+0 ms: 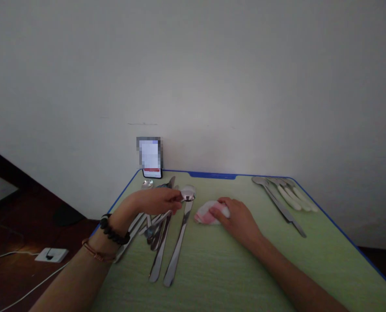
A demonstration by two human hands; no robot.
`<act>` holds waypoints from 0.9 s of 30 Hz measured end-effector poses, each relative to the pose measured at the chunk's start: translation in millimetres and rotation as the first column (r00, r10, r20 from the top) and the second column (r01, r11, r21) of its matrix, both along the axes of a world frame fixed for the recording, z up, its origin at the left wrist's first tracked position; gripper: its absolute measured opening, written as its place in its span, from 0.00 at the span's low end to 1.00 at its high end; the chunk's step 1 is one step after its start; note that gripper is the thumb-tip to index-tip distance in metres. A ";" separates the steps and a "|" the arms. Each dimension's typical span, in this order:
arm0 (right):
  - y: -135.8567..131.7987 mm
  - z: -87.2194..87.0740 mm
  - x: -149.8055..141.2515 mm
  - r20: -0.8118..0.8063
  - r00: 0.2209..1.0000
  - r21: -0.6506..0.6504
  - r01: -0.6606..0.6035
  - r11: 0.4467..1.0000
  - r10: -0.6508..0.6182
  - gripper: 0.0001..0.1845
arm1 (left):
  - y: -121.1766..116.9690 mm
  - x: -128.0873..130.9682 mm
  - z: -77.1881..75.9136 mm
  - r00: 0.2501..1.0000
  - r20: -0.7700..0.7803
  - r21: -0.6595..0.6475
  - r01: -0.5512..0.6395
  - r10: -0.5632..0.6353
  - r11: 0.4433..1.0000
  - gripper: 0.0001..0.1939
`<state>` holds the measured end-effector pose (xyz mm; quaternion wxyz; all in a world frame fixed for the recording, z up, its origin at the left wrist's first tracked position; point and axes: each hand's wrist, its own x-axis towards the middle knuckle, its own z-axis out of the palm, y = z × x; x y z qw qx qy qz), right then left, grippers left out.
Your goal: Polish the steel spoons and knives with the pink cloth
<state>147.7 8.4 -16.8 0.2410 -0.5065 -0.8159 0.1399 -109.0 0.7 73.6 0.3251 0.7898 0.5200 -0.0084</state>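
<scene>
Left forearm (72, 277); left hand (158, 200) at spoon (188, 191), grip unclear; right hand (240, 219) closed on cloth (207, 212)

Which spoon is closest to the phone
The spoon whose shiny bowl lies just in front of the phone, beyond your left hand; the other clearly visible bowls lie by that hand's fingers or far right.

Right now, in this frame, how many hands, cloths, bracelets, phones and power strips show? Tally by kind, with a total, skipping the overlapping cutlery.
Hands: 2 (left hand, right hand)
Pink-and-white cloth: 1
Bracelets: 2 (black beaded bracelet, copper-coloured bracelet)
Phone: 1
White power strip: 1
Total: 7
</scene>
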 end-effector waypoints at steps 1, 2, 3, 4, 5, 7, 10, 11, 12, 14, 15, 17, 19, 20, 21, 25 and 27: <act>-0.6 0.1 0.1 -0.030 0.999 -0.020 0.028 0.999 -0.028 0.18 | -0.6 2.7 -0.2 0.999 0.052 -0.013 -0.003 0.004 1.000 0.10; -1.0 0.5 0.5 -0.073 0.996 -0.044 0.046 0.998 -0.049 0.18 | -1.0 5.8 -0.8 0.995 0.098 -0.020 -0.002 0.004 1.000 0.11; -0.8 1.2 1.2 -0.126 0.990 -0.073 0.058 0.996 -0.067 0.17 | -1.4 9.3 -1.9 0.990 0.140 -0.024 0.002 0.002 1.000 0.11; 0.2 2.3 2.1 -0.187 0.978 -0.104 0.073 0.992 -0.092 0.17 | -2.0 13.3 -3.4 0.984 0.180 -0.032 0.006 -0.001 0.999 0.11; 2.1 3.5 3.3 -0.247 0.960 -0.134 0.099 0.986 -0.130 0.17 | -2.9 18.0 -5.2 0.976 0.218 -0.051 0.012 0.000 0.999 0.11; 8.5 5.7 6.0 -0.361 0.903 -0.169 0.182 0.969 -0.233 0.17 | -5.7 29.4 -9.8 0.961 0.274 -0.122 0.005 0.029 0.992 0.14; 20.2 7.0 9.4 -0.532 0.770 -0.174 0.307 0.936 -0.352 0.19 | -10.9 49.1 -18.0 0.931 0.356 -0.087 -0.057 0.084 0.995 0.17; 23.3 6.7 10.1 -0.588 0.721 -0.182 0.322 0.929 -0.365 0.20 | -12.3 55.1 -21.1 0.915 0.393 -0.049 -0.077 0.090 0.996 0.17; 25.5 6.1 10.4 -0.636 0.679 -0.199 0.315 0.928 -0.367 0.20 | -13.2 60.4 -24.4 0.894 0.433 -0.053 -0.104 0.117 0.993 0.17; 27.3 4.4 10.6 -0.697 0.625 -0.231 0.269 0.935 -0.352 0.21 | -13.7 68.2 -31.6 0.826 0.515 -0.201 -0.143 0.229 0.969 0.18; 27.4 3.5 10.6 -0.711 0.615 -0.237 0.247 0.940 -0.341 0.21 | -13.3 70.6 -35.4 0.777 0.549 -0.315 -0.148 0.308 0.937 0.18; 27.4 1.3 11.0 -0.720 0.613 -0.227 0.236 0.945 -0.326 0.20 | -12.0 73.6 -42.8 0.656 0.608 -0.482 -0.143 0.447 0.865 0.15; 28.8 -1.4 12.2 -0.730 0.599 -0.214 0.256 0.943 -0.329 0.20 | -11.3 75.8 -48.7 0.549 0.658 -0.533 -0.143 0.515 0.834 0.11; 30.2 -3.0 12.9 -0.739 0.587 -0.215 0.262 0.941 -0.332 0.19 | -11.7 77.4 -50.9 0.510 0.678 -0.539 -0.143 0.529 0.830 0.11; 31.8 -4.6 13.6 -0.748 0.572 -0.221 0.262 0.940 -0.335 0.19 | -12.5 79.3 -52.6 0.482 0.692 -0.544 -0.142 0.538 0.827 0.12; 35.6 -7.3 14.7 -0.789 0.514 -0.248 0.234 0.940 -0.336 0.18 | -18.5 89.9 -58.2 0.487 0.694 -0.529 -0.153 0.530 0.834 0.17; 34.3 -5.3 14.5 -0.783 0.517 -0.261 0.233 0.937 -0.347 0.22 | -20.7 94.5 -61.9 0.531 0.679 -0.485 -0.193 0.506 0.853 0.19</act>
